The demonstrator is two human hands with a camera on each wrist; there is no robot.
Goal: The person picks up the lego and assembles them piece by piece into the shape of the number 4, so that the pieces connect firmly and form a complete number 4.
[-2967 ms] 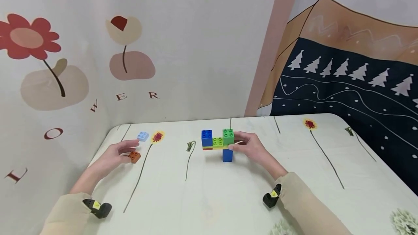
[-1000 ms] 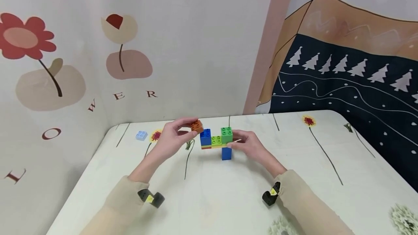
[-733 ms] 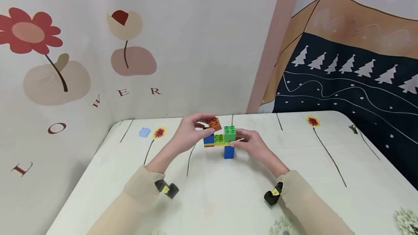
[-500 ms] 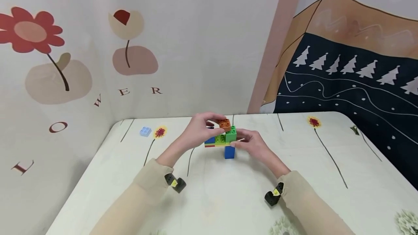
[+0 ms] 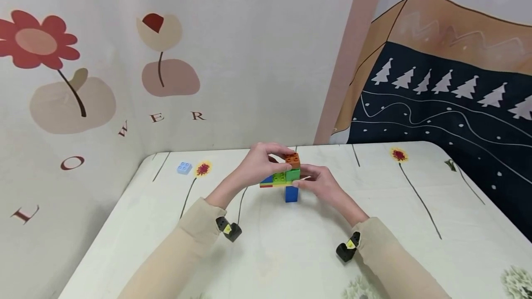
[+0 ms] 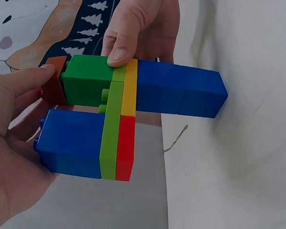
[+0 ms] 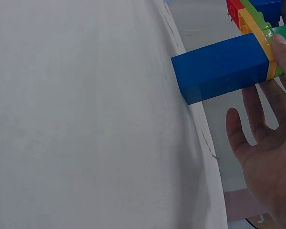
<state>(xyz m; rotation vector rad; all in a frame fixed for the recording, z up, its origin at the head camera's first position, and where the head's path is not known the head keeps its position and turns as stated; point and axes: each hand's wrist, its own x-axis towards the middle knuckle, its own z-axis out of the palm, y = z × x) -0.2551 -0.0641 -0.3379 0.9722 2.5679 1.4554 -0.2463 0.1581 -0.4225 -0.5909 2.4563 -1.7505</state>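
My left hand [image 5: 258, 166] pinches an orange toy brick [image 5: 293, 161] between thumb and fingers, right at the top of a green brick [image 5: 293, 175]. In the left wrist view, green studs show in a narrow, uneven gap under the orange brick [image 6: 55, 82]. My right hand [image 5: 324, 184] steadies the brick structure, its thumb at the green brick and lime plate [image 6: 110, 129], its fingers behind. Below the lime plate lie a yellow plate [image 6: 129, 90] and a red plate [image 6: 125, 148]. Two stacked blue bricks [image 7: 224, 69] form the leg. Another blue brick [image 6: 71, 143] stands beside the green one.
A light blue brick [image 5: 184, 168] lies alone at the back left of the table [image 5: 291, 248]. The table's cloth has printed flowers and stems. A printed curtain [image 5: 249, 59] hangs behind the back edge.
My left hand has picked up the orange brick from the table's left and carried it right, over the blue brick, onto the green brick's top. My right hand has kept its hold.
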